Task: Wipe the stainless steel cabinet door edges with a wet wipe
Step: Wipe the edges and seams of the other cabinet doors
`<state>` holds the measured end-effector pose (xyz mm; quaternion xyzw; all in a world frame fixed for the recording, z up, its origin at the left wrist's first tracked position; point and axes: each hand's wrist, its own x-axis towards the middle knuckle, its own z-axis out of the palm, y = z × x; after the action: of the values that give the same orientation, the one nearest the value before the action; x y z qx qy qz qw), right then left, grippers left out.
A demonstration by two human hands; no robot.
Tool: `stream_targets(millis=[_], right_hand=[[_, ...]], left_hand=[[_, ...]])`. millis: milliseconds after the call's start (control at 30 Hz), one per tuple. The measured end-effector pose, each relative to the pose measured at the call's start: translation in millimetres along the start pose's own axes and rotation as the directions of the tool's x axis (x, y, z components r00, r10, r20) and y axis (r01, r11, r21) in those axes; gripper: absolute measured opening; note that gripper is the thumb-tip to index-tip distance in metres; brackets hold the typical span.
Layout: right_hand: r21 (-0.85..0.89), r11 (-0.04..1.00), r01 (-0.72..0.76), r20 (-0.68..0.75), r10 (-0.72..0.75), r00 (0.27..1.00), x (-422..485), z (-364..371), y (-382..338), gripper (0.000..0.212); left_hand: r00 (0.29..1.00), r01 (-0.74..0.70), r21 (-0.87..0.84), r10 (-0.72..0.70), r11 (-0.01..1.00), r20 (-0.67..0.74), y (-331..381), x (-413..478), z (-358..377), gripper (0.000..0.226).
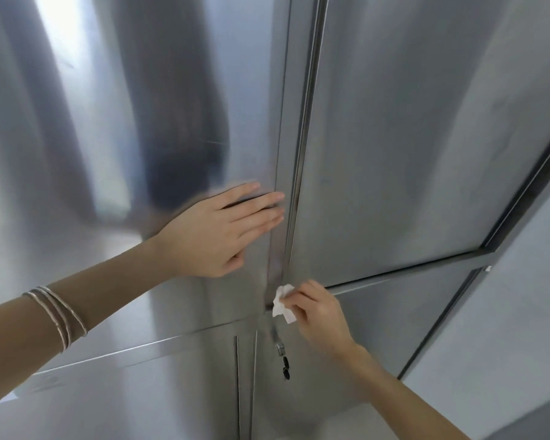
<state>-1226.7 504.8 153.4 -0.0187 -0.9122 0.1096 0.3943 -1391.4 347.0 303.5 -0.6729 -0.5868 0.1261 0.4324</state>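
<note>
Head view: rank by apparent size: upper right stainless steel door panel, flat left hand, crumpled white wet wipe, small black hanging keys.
1. upper right stainless steel door panel
2. flat left hand
3. crumpled white wet wipe, partly hidden by the right hand
4. small black hanging keys; blurred, near the wipe's size

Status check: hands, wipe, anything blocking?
Left hand flat on left door. Right hand pinching wet wipe at bottom of centre door edge. Keys hang just below, not touching wipe.

Crumpled white wet wipe (281, 302), seemingly touching the lower end of the steel cabinet door edge (291, 122)
</note>
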Motion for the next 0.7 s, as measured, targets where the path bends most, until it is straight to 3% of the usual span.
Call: stream_targets(millis=[133, 267, 500, 700], right_hand=[[0.136, 0.974, -0.179, -0.147, 0.198, 0.969, 8.3, -65.1, 19.7, 0.008], [0.209, 0.930, -0.304, -0.239, 0.350, 0.906, 16.9, -125.5, 55.0, 0.016], [0.148, 0.924, -0.351, -0.370, 0.381, 0.847, 40.6, -228.7, 142.2, 0.017], [0.130, 0.947, -0.294, -0.477, 0.320, 0.819, 84.2, -310.1, 224.7, 0.015]], left_hand=[[0.996, 0.012, -0.083, -0.019, 0.996, -0.089, 8.8, 19.8, -2.1, 0.044], [0.986, 0.036, -0.119, -0.054, 0.992, -0.157, 20.0, 81.5, -7.1, 0.031], [0.974, 0.022, -0.067, -0.036, 0.998, -0.222, 38.8, 230.0, -3.0, 0.036], [0.942, 0.147, 0.026, -0.132, 0.989, -0.308, 36.4, 370.8, -3.6, 0.053]])
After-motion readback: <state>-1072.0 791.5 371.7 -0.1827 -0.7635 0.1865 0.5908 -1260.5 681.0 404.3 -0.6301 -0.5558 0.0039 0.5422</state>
